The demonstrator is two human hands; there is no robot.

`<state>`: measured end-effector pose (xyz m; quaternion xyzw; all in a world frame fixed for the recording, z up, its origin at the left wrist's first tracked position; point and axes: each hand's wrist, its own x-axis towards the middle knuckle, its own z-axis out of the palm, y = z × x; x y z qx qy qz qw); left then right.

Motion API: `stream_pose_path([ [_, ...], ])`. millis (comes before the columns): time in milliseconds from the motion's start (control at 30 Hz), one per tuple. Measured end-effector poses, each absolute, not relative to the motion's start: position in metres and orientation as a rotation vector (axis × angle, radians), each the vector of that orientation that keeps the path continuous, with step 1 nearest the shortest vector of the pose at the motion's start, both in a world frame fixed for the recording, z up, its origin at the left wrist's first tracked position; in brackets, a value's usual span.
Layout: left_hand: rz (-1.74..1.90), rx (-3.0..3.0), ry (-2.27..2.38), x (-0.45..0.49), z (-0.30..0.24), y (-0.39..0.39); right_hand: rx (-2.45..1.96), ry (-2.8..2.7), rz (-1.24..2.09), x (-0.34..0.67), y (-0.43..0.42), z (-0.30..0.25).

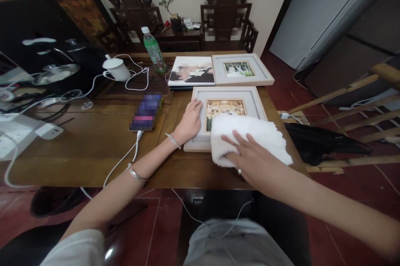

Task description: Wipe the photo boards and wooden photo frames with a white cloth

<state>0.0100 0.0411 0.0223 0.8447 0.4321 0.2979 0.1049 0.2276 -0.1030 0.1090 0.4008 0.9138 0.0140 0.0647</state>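
Observation:
A picture frame (198, 122) with a light wood border and grey mat lies flat on the table in front of me. My left hand (190, 122) grips its left edge, fingertips resting on the border. Over the frame's lower right part is a folded white towel (265, 132). My right hand (246, 151) presses on this towel with its fingers spread, the thumb tucked by a fold. The towel hides the lower part of the framed photo (225, 107) and the frame's lower right corner.
Behind stand a second picture frame (264, 76) and a photo panel (200, 80). Left of my left hand lies a phone (146, 111) on a white cable. A green-labelled bottle (153, 51), a lidded white cup (116, 68) and a power strip (18, 136) are farther left.

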Motion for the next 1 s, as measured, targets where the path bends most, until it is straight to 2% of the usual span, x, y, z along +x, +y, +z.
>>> stream_pose_path([
  [167,0.865,2.49,1.241,0.009,0.022,0.042,1.403,2.804,0.174,0.248,-0.033,0.086],
  [400,0.906,2.484,1.244,0.008,0.021,0.042,1.529,2.821,0.29,0.279,0.056,0.086],
  [567,0.904,2.49,1.254,0.009,0.022,0.042,1.347,2.834,0.157,0.26,0.012,0.086],
  [800,0.876,2.5,1.266,0.01,0.022,0.041,1.081,2.835,-0.269,0.24,-0.089,0.116],
  [900,0.879,2.502,1.255,0.009,0.021,0.041,1.072,2.869,-0.289,0.236,-0.087,0.113],
  [1000,0.892,2.515,1.255,0.009,0.021,0.043,1.1,2.929,-0.165,0.239,-0.054,0.099],
])
